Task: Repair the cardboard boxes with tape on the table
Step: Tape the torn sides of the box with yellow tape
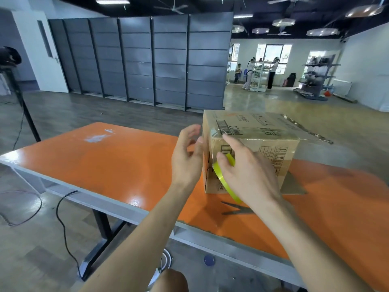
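Observation:
A brown cardboard box (pixel 259 131) with black print stands on the orange table (pixel 117 165). My right hand (pixel 246 171) grips a roll of clear tape with a yellow-green core (pixel 225 180) and holds it against the box's near-left face. A clear strip of tape runs up from the roll over the box's top corner. My left hand (pixel 187 157) hovers at the box's left edge, fingers loosely spread, thumb close to the cardboard.
Black scissors (pixel 237 208) lie on the table just in front of the box, under my right wrist. A flat cardboard flap (pixel 294 186) pokes out beneath the box on the right. Cables trail over the floor at left. Grey shelving stands behind.

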